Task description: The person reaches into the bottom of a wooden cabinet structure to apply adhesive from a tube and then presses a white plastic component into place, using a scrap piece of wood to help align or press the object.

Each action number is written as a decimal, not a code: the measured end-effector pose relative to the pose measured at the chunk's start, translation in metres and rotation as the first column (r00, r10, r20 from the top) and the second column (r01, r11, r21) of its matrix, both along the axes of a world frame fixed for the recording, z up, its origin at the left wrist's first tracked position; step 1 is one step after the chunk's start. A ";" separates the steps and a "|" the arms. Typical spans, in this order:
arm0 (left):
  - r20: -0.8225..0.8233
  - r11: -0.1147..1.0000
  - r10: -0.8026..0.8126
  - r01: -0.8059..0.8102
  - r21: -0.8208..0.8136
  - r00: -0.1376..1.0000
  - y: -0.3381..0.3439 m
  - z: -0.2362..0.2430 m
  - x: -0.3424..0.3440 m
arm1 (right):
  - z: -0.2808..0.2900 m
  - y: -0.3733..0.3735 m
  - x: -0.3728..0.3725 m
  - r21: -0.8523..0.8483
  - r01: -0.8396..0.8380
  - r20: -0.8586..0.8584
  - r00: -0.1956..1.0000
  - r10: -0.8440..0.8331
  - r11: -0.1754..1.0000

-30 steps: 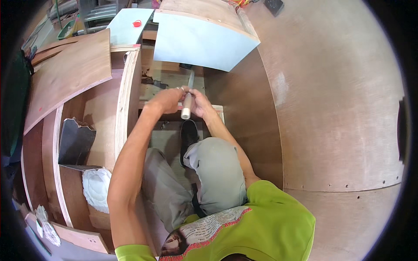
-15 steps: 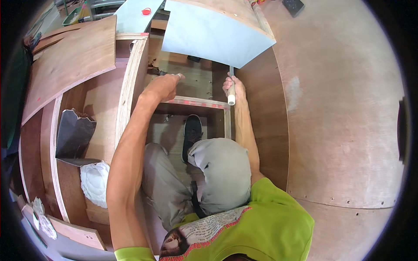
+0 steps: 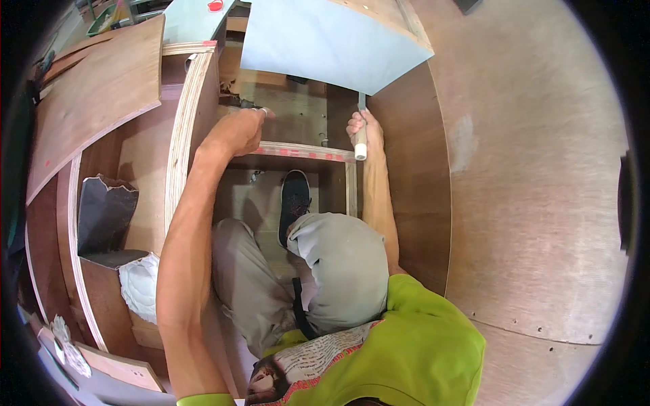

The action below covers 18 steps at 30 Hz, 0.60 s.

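My right hand is wrapped round the pale handle of a tool. Its white butt end points toward me. The tool's flat grey metal shaft runs up under the edge of a pale blue panel, where its tip is hidden. Over the left end of a plywood cross rail is my left hand, with its fingers curled. What those fingers hold, if anything, is hidden. A dark object lies just beyond it.
I crouch inside a wooden cabinet frame, one dark shoe on its floor. A tall brown side panel stands at my right. Left compartments hold a torn black box and a white crumpled bundle. A loose plywood sheet leans across them.
The cabinet has shifted slightly left and up in the view. My left hand sits a little farther left. My right hand keeps its grip on the pale-handled tool.
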<state>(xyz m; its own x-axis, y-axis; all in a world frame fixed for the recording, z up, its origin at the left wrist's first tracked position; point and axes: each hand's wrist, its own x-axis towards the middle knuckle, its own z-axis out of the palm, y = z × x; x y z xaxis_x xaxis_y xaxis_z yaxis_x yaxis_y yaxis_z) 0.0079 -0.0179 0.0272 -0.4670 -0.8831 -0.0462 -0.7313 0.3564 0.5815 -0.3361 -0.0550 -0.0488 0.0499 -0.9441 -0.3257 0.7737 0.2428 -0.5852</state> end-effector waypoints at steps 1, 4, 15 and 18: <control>0.002 1.000 -0.009 0.009 -0.020 1.000 -0.001 0.000 -0.001 | 0.001 -0.008 -0.007 0.029 -0.003 0.016 1.000 0.003 1.000; -0.003 0.997 -0.025 0.025 -0.074 1.000 -0.003 0.001 -0.003 | -0.006 -0.026 -0.020 -0.013 -0.017 -0.003 1.000 0.017 1.000; -0.020 0.992 -0.065 0.063 -0.108 0.998 -0.008 -0.010 0.008 | -0.040 0.051 0.034 0.077 -0.086 -0.814 0.569 0.112 0.993; -0.034 0.998 -0.043 0.041 -0.046 0.998 -0.008 0.001 -0.001 | -0.045 0.076 0.035 0.021 -0.217 -0.999 0.044 0.031 0.976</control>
<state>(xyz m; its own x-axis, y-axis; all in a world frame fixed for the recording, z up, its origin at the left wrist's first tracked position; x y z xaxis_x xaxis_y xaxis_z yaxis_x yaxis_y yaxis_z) 0.0072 -0.0259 0.0279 -0.5042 -0.8635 0.0109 -0.6945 0.4129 0.5893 -0.3014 0.0213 -0.0940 -0.1105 -0.9902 -0.0857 -0.5891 0.1347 -0.7967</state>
